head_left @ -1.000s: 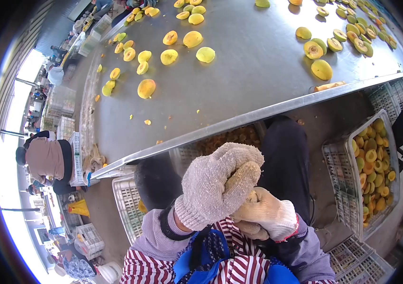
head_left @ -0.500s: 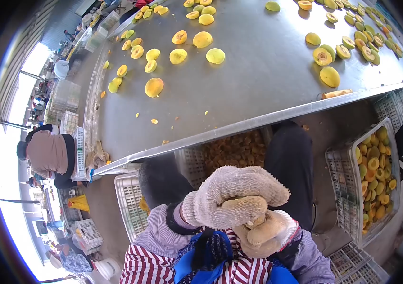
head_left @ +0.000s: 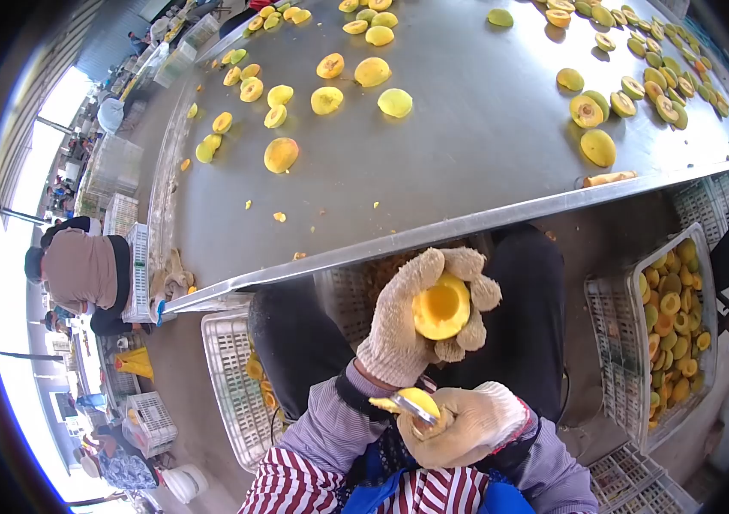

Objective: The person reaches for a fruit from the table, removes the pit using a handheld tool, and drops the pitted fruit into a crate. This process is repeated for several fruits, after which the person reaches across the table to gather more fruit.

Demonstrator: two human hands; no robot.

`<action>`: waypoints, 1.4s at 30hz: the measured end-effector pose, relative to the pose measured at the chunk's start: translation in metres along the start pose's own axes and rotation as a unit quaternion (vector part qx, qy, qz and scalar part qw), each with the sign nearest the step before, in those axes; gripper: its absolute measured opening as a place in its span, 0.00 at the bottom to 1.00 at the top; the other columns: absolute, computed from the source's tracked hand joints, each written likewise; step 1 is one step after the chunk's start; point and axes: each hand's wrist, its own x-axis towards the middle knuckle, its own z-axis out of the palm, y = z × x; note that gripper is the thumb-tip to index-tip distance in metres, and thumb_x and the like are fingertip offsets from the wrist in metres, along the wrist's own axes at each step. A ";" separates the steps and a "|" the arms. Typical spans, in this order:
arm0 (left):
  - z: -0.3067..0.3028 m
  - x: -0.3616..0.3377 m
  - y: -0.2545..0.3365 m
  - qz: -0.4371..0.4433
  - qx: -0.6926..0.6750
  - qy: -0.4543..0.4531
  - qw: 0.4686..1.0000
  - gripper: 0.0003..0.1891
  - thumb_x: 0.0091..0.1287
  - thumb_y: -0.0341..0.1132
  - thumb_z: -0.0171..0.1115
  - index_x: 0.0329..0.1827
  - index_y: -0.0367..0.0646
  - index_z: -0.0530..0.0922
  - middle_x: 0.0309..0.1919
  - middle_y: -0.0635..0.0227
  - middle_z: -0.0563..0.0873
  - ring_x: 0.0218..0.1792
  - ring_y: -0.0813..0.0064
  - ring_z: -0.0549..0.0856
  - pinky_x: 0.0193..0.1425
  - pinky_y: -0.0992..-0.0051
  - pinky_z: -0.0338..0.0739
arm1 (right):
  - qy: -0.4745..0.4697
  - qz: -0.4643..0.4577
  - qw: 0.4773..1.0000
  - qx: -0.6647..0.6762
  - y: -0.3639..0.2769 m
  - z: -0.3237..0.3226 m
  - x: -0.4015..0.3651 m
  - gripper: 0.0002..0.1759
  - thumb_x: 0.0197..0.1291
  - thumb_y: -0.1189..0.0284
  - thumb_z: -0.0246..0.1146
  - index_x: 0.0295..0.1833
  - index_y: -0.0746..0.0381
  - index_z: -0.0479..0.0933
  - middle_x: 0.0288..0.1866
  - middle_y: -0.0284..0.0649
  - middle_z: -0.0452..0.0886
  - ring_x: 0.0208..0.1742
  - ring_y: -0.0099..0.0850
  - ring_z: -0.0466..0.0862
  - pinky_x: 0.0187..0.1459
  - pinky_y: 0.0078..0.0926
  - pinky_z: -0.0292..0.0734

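Observation:
My left hand [head_left: 411, 321], in a knitted work glove, is raised before the table's front edge with its fingers curled around a yellow peach half [head_left: 442, 308]. The half's cut face points up and shows a smooth round hollow with no stone. Lower and to the right, my gloved right hand [head_left: 463, 426] grips a pitting knife with a curved metal blade [head_left: 416, 409]; its handle is hidden in the fist. Yellow fruit flesh [head_left: 420, 400] lies against the blade, and a thin piece sticks out at its tip.
A metal table [head_left: 433, 171] bears scattered peach halves [head_left: 281, 155]. Below its edge, a crate of peach halves [head_left: 673, 334] stands right, another white crate [head_left: 231, 385] left. Behind my left hand a crate holds brownish scraps. A person in a brown top [head_left: 86, 270] is at far left.
My hands, pressed together before, have come apart. My left hand has moved up and turned, exposing the hollowed peach half; the blade and flesh at my right hand now show.

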 end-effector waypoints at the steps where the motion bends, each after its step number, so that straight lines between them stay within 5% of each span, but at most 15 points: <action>1: 0.002 -0.002 0.005 0.004 0.004 -0.003 1.000 0.30 0.72 0.57 0.62 0.61 0.37 0.79 0.45 0.55 0.88 0.34 0.68 0.89 0.41 0.71 0.86 | -0.002 -0.002 1.000 -0.006 -0.006 -0.005 -0.004 0.11 0.66 0.69 0.68 0.48 0.64 0.79 0.34 0.33 0.79 0.32 0.21 0.80 0.32 0.20 0.75; 4: 0.002 -0.028 0.024 0.154 0.305 0.092 0.935 0.29 0.77 0.55 0.57 0.61 0.35 0.78 0.49 0.54 0.87 0.39 0.67 0.90 0.44 0.71 0.87 | 0.160 -0.053 0.970 0.175 -0.019 -0.007 -0.020 0.12 0.66 0.68 0.67 0.36 0.63 0.75 0.17 0.30 0.69 0.12 0.19 0.64 0.14 0.18 0.54; 9: -0.025 -0.121 0.074 0.360 0.467 0.318 0.742 0.19 0.78 0.39 0.55 0.62 0.32 0.77 0.49 0.56 0.89 0.44 0.70 0.90 0.45 0.75 0.84 | 0.253 0.021 0.964 0.076 -0.038 0.000 -0.013 0.12 0.65 0.66 0.68 0.32 0.60 0.76 0.17 0.29 0.70 0.13 0.19 0.67 0.16 0.18 0.57; 11: -0.037 -0.162 0.110 0.114 0.758 0.418 0.488 0.22 0.68 0.36 0.66 0.65 0.42 0.78 0.55 0.58 0.87 0.52 0.64 0.87 0.57 0.69 0.81 | 0.270 0.047 0.961 0.041 -0.042 0.007 -0.005 0.13 0.64 0.64 0.69 0.32 0.59 0.76 0.17 0.28 0.71 0.14 0.18 0.68 0.17 0.18 0.58; 13: -0.048 -0.188 0.116 0.070 0.932 0.336 0.119 0.25 0.65 0.35 0.69 0.66 0.44 0.78 0.63 0.56 0.82 0.61 0.67 0.82 0.66 0.68 0.75 | 0.308 0.059 0.949 -0.026 -0.052 0.009 0.003 0.14 0.63 0.63 0.70 0.31 0.59 0.76 0.17 0.28 0.71 0.15 0.18 0.68 0.17 0.18 0.59; 14: -0.045 -0.196 0.126 0.077 0.929 0.341 0.117 0.25 0.65 0.35 0.69 0.66 0.44 0.78 0.63 0.56 0.82 0.61 0.67 0.82 0.66 0.68 0.75 | 0.322 0.059 0.944 -0.047 -0.057 0.007 0.005 0.14 0.62 0.62 0.70 0.31 0.59 0.76 0.18 0.28 0.71 0.15 0.18 0.69 0.17 0.18 0.60; 16: -0.027 -0.211 0.142 0.101 0.833 0.354 0.412 0.29 0.63 0.43 0.70 0.66 0.43 0.77 0.68 0.55 0.78 0.64 0.56 0.80 0.67 0.63 0.75 | 0.367 0.018 0.929 -0.056 -0.075 0.007 0.010 0.12 0.61 0.66 0.69 0.30 0.60 0.76 0.17 0.31 0.72 0.13 0.20 0.68 0.15 0.19 0.60; 19: -0.004 -0.210 0.182 0.075 0.801 0.271 0.529 0.30 0.63 0.46 0.70 0.67 0.43 0.76 0.68 0.54 0.78 0.66 0.54 0.80 0.69 0.62 0.74 | 0.443 -0.050 0.883 -0.147 -0.115 0.007 0.022 0.11 0.61 0.67 0.65 0.30 0.61 0.75 0.15 0.34 0.72 0.09 0.23 0.67 0.12 0.21 0.59; 25: -0.019 -0.107 0.260 -0.081 0.870 0.212 0.438 0.33 0.69 0.54 0.61 0.72 0.45 0.73 0.72 0.57 0.76 0.69 0.51 0.77 0.73 0.60 0.71 | 0.546 -0.171 0.792 -0.213 -0.160 -0.061 0.063 0.13 0.62 0.64 0.64 0.32 0.59 0.70 0.13 0.33 0.69 0.07 0.23 0.67 0.08 0.21 0.59; 31: -0.135 0.003 0.297 0.087 0.851 0.385 0.347 0.43 0.65 0.62 0.62 0.79 0.46 0.65 0.76 0.45 0.68 0.76 0.46 0.67 0.80 0.62 0.61 | 0.582 -0.183 0.774 -0.169 -0.171 -0.070 0.081 0.12 0.63 0.65 0.63 0.31 0.58 0.69 0.13 0.34 0.70 0.07 0.24 0.66 0.08 0.22 0.57; 35: -0.095 0.035 0.339 -0.109 0.864 0.196 0.451 0.43 0.67 0.64 0.60 0.80 0.48 0.64 0.77 0.45 0.67 0.77 0.50 0.67 0.79 0.63 0.61 | 0.553 -0.136 0.806 -0.161 -0.180 -0.068 0.078 0.13 0.64 0.66 0.64 0.30 0.58 0.70 0.13 0.29 0.70 0.10 0.20 0.68 0.12 0.19 0.60; 37: -0.102 0.056 0.381 -0.160 0.781 0.145 0.587 0.41 0.68 0.63 0.59 0.80 0.51 0.65 0.75 0.49 0.70 0.75 0.50 0.70 0.78 0.62 0.62 | 0.548 -0.130 0.813 -0.147 -0.186 -0.069 0.080 0.14 0.63 0.66 0.65 0.30 0.59 0.70 0.13 0.30 0.70 0.09 0.21 0.68 0.12 0.19 0.59; 39: -0.123 0.081 0.396 -0.043 0.795 0.175 0.579 0.38 0.69 0.61 0.59 0.78 0.53 0.67 0.75 0.52 0.70 0.75 0.51 0.69 0.78 0.62 0.63 | 0.548 -0.101 0.818 -0.143 -0.192 -0.071 0.085 0.12 0.62 0.67 0.62 0.30 0.60 0.71 0.12 0.34 0.70 0.07 0.24 0.66 0.09 0.22 0.58; 41: -0.146 0.115 0.400 0.125 0.845 0.355 0.381 0.38 0.69 0.60 0.59 0.78 0.51 0.68 0.77 0.51 0.66 0.77 0.51 0.66 0.79 0.60 0.62 | 0.556 -0.100 0.815 -0.131 -0.195 -0.076 0.090 0.12 0.61 0.67 0.63 0.30 0.61 0.71 0.12 0.34 0.71 0.07 0.24 0.67 0.10 0.22 0.60; 42: -0.157 0.129 0.402 0.092 0.803 0.371 0.457 0.38 0.69 0.60 0.60 0.79 0.53 0.67 0.82 0.50 0.57 0.80 0.52 0.61 0.80 0.60 0.60 | 0.554 -0.081 0.820 -0.117 -0.196 -0.078 0.094 0.11 0.61 0.67 0.63 0.30 0.61 0.71 0.13 0.34 0.71 0.07 0.24 0.67 0.09 0.22 0.60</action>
